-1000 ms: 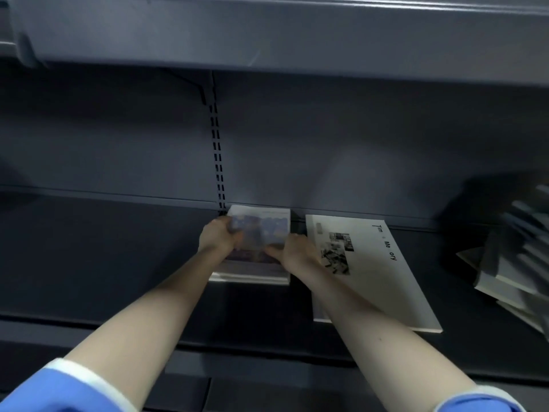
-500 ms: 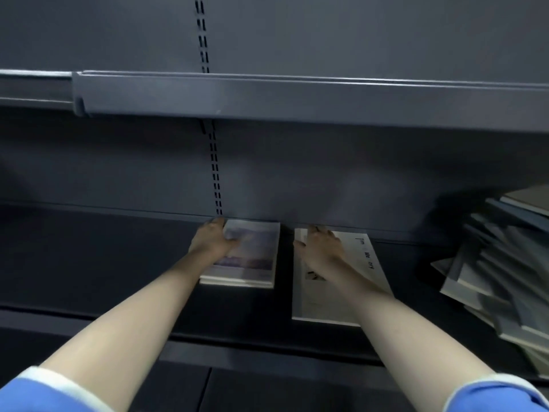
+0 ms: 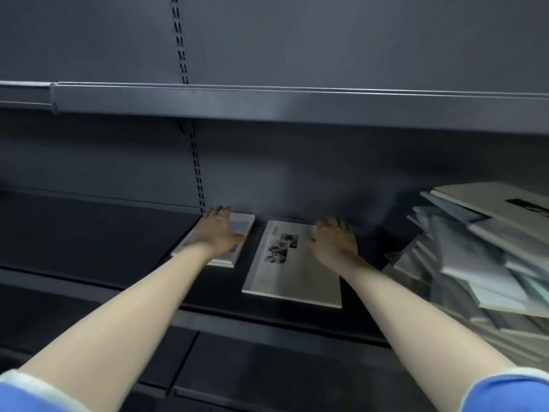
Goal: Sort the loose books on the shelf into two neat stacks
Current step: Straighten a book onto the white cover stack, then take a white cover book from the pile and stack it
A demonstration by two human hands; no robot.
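Dim, cool light falls from the near side; the far shelf recess lies in shadow. The right-hand book pile is motion-blurred, and wide-angle distortion bends the edges.

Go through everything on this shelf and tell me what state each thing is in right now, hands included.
Left hand: fingers straight, resting flat on the small book.
Small book: closed, lying flat by the back wall.
Right hand: fingers spread, on the large white book's right side.
Large white book: closed, flat, beside the small book, apart from it.
Book pile: loose, tilted, unsorted at the right.
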